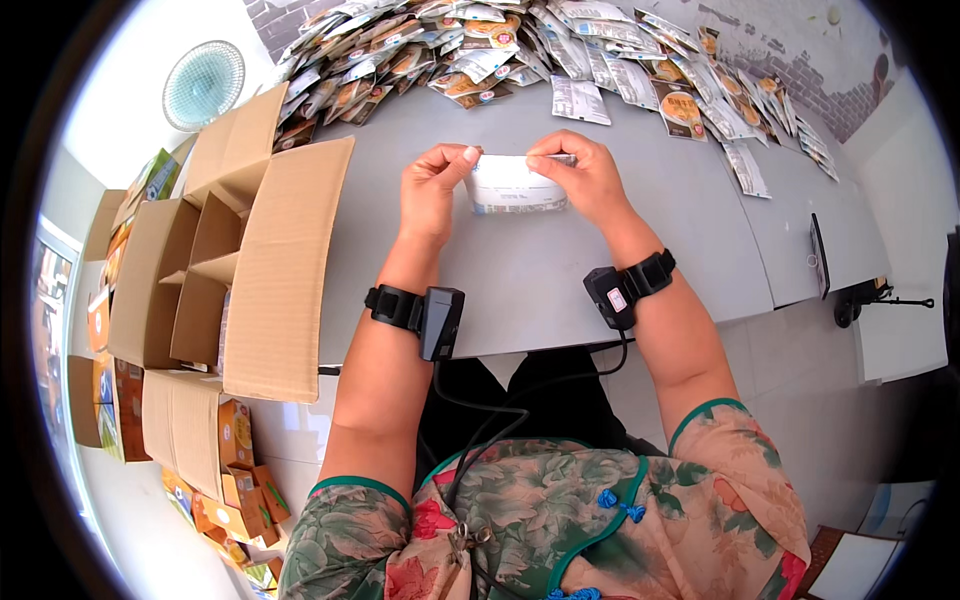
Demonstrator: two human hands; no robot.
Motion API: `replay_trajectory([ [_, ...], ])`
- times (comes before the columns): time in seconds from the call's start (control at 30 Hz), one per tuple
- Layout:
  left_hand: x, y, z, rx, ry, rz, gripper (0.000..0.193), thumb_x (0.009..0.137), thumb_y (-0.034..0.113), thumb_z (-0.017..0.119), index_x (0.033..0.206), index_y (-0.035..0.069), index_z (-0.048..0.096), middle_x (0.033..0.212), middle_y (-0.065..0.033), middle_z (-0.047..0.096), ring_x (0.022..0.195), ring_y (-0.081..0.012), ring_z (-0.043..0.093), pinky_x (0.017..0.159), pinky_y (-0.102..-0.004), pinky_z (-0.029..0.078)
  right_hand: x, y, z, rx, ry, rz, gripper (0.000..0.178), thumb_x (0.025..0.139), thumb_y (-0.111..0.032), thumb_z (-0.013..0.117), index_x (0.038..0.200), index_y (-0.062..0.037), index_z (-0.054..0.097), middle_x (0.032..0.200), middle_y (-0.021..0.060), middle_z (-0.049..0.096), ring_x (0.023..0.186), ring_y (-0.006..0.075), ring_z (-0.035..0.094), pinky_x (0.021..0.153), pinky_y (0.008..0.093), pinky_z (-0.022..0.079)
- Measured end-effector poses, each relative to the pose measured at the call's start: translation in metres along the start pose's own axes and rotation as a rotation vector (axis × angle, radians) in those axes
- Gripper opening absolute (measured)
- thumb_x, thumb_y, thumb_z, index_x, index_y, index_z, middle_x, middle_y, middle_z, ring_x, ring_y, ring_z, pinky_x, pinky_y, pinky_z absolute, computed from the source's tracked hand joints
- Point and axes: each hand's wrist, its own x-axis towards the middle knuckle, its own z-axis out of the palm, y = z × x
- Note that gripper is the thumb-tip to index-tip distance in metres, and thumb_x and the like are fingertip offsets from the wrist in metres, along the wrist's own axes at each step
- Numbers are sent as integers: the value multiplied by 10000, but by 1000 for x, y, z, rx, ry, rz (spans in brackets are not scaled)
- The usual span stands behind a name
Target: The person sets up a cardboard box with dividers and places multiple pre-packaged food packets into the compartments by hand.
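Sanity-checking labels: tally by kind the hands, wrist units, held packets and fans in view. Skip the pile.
Left hand and right hand: 2
Left wrist unit and right wrist unit: 2
Held packet: 1
Fan: 1
Total: 6

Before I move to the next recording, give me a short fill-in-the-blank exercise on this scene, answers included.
1. The left hand and right hand hold a packet whose visible face is mostly ____.
2. The table beneath them is ____ in colour.
3. The open cardboard box stands to the person's ____.
4. The straps around both forearms are ____.

Missing words: white; grey; left; black.
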Motion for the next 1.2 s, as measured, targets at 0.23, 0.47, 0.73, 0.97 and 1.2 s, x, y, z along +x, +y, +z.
replay_trajectory([
  [0.23, 1, 9, 1, -169, -12, -93, 320, 876, 229, 597, 1094, -5, 594, 999, -79, 636, 957, -167, 581, 873, -324, 445, 6, 13, -8, 508, 247, 181, 122, 799, -101, 655, 871, -4, 642, 822, 37, 635, 784, 103, 575, 729, 236, 441],
  [0.47, -6, 0, 14, -165, -157, -202, 444, 885, 247, 575, 1239, 7, 458, 1126, -98, 564, 1058, -212, 537, 886, -365, 458, 13, 34, -3, 1057, 323, 377, 185, 850, -106, 603, 994, 2, 561, 949, 84, 617, 883, 187, 598, 823, 338, 475],
  [0.73, -11, -12, 29, 35, -216, -95, 714, 806, 71, 649, 1353, 75, 191, 1245, -94, 482, 1107, -207, 510, 894, -354, 453, 4, 31, 22, 1135, 251, 454, 225, 861, -123, 593, 1037, 0, 526, 990, 87, 594, 960, 192, 568, 875, 351, 447],
  [0.97, -8, 7, 21, -13, -189, 33, 530, 773, -57, 609, 1247, 15, 385, 1131, -92, 564, 1038, -180, 559, 889, -318, 451, 5, 15, 8, 628, 268, 281, 337, 836, -157, 629, 1119, -15, 516, 1104, 84, 557, 989, 164, 535, 877, 314, 408],
  [1.2, -12, 23, 15, 259, -201, 18, 414, 764, -24, 653, 1165, -6, 550, 1040, -62, 616, 953, -138, 573, 846, -268, 454, 8, 10, -6, 13, 230, -144, 497, 831, -227, 645, 1267, -65, 471, 1204, 93, 534, 1094, 185, 506, 966, 346, 354],
])
